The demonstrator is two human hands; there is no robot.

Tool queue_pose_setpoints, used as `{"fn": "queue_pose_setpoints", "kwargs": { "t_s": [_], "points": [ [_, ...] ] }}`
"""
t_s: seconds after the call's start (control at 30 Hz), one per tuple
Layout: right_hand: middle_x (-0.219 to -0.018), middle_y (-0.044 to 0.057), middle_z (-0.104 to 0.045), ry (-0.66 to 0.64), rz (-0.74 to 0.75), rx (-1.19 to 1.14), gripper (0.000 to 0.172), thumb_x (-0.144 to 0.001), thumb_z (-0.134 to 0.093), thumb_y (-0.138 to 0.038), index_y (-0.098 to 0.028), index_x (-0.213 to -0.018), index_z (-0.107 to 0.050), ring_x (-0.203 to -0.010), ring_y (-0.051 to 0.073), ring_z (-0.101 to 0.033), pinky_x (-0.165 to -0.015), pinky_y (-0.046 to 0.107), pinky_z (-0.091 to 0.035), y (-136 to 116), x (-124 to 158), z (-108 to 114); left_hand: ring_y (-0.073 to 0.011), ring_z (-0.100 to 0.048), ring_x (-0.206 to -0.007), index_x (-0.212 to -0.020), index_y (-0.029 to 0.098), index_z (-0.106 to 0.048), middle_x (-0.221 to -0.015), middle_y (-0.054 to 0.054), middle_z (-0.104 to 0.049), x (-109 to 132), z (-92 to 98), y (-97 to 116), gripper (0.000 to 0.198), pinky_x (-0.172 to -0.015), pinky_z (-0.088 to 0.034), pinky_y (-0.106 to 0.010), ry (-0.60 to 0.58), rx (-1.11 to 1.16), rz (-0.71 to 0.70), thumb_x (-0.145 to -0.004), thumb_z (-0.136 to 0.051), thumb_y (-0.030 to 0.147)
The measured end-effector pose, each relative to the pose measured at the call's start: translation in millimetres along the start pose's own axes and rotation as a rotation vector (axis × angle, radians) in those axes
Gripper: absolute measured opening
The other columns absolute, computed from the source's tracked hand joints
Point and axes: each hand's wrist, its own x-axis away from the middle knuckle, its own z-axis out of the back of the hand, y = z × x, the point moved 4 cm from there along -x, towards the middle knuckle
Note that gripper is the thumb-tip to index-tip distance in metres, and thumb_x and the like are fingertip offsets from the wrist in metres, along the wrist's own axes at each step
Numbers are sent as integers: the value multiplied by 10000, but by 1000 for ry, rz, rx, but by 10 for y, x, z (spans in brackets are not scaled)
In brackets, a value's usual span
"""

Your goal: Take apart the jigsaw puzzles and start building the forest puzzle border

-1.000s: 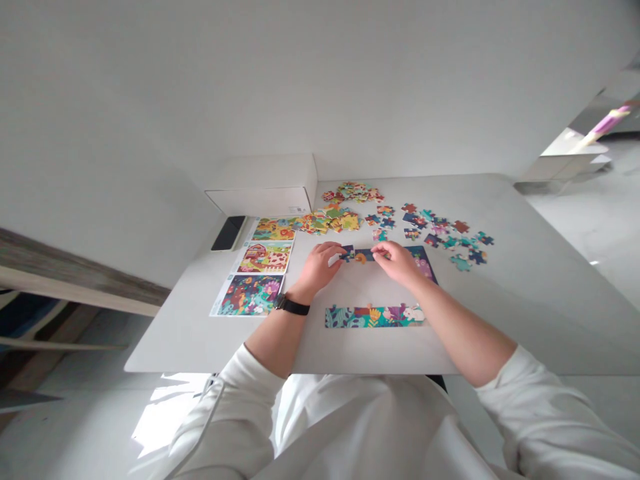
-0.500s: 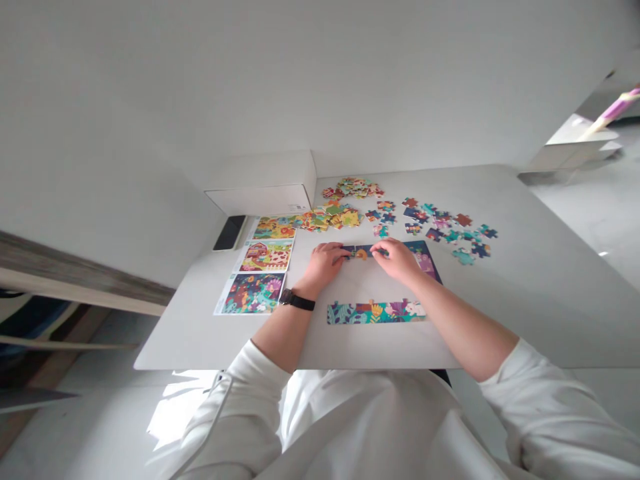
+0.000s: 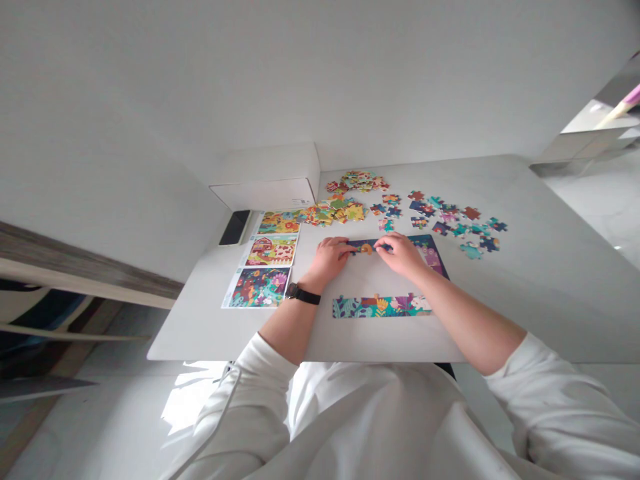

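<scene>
My left hand [image 3: 330,257], with a black watch on the wrist, and my right hand [image 3: 405,253] rest on a white table [image 3: 525,280], fingers pressing a dark blue row of joined puzzle pieces [image 3: 367,248] between them. That row joins a dark blue and purple assembled section [image 3: 431,255] to the right of my right hand. A finished strip of teal, floral pieces [image 3: 383,306] lies nearer to me, between my forearms. Loose blue and teal pieces [image 3: 453,223] are scattered beyond my right hand.
Three picture cards [image 3: 265,257] lie in a column at the left. A black phone [image 3: 234,227] and a white box [image 3: 270,179] sit at the back left. Heaps of yellow and red pieces [image 3: 340,212] lie behind my hands.
My left hand has slid its piece right against the dark row, closing the gap; both hands now press on the joined row. The view has shifted slightly.
</scene>
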Motion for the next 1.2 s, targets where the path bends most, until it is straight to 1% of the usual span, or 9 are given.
{"fn": "queue_pose_setpoints", "kwargs": {
  "t_s": [0.1,0.2,0.33,0.43,0.57,0.8,1.03,1.13,1.2],
  "points": [
    [-1078,74,-770,-7,-5,12,148,-957,-645,-199,-249,-943,-783,-1089,265,-696,-1048,392,-517,10,-3,5,-273,-646,-1320,-1221,295,-834,-1433,-61,-723,17,9,46,346,-1216,-463,-499,10,4,-17,-963,-632,184],
    [-1113,79,-769,-16,0,54,169,-966,-641,-198,-257,-986,-799,-1126,276,-684,-1086,416,-509,30,9,-2,-260,-663,-1291,-1204,297,-834,-1416,-47,-738,32,13,93,373,-1200,-484,-493,25,15,-37,-957,-599,144],
    [-1257,110,-749,-39,2,159,191,-962,-693,-229,-255,-1098,-825,-1220,316,-660,-1152,479,-477,58,59,-17,-250,-677,-1279,-1194,289,-836,-1372,-47,-763,47,15,129,405,-1189,-506,-474,14,41,-79,-935,-586,103],
    [-1339,125,-726,-90,3,205,244,-953,-735,-255,-258,-1180,-824,-1273,334,-652,-1190,502,-458,71,89,-26,-263,-674,-1289,-1222,280,-830,-1390,-58,-754,58,20,125,420,-1195,-506,-480,3,40,-104,-911,-607,104],
    [-1326,123,-739,-155,31,224,235,-966,-734,-261,-257,-1182,-826,-1295,319,-660,-1199,485,-470,93,85,-21,-274,-665,-1302,-1240,283,-824,-1409,-54,-745,61,2,113,438,-1207,-496,-499,-15,25,-121,-893,-623,108],
    [-1382,132,-723,-202,60,257,249,-969,-751,-292,-248,-1206,-817,-1323,303,-664,-1196,468,-487,159,53,34,-278,-649,-1317,-1242,300,-825,-1440,-41,-725,60,-32,126,380,-1215,-482,-507,-35,24,-140,-932,-636,189],
    [-1331,114,-744,-214,69,301,250,-967,-752,-294,-273,-1209,-809,-1279,298,-683,-1173,473,-507,67,61,38,-295,-636,-1334,-1276,296,-801,-1452,-66,-712,66,-51,131,379,-1222,-462,-535,-38,41,-137,-938,-654,209],
    [-1342,105,-745,-238,67,251,258,-957,-766,-299,-278,-1211,-810,-1261,287,-694,-1158,453,-519,72,41,89,-303,-632,-1336,-1281,278,-785,-1448,-85,-703,72,28,161,372,-1212,-466,-532,-11,49,-122,-928,-683,216],
    [-1364,98,-741,-231,57,196,270,-959,-761,-295,-276,-1224,-807,-1258,274,-700,-1151,432,-522,136,13,214,-295,-659,-1270,-1245,259,-784,-1365,-99,-725,89,138,202,322,-1168,-500,-500,19,61,-117,-931,-709,254]
  ]
}}
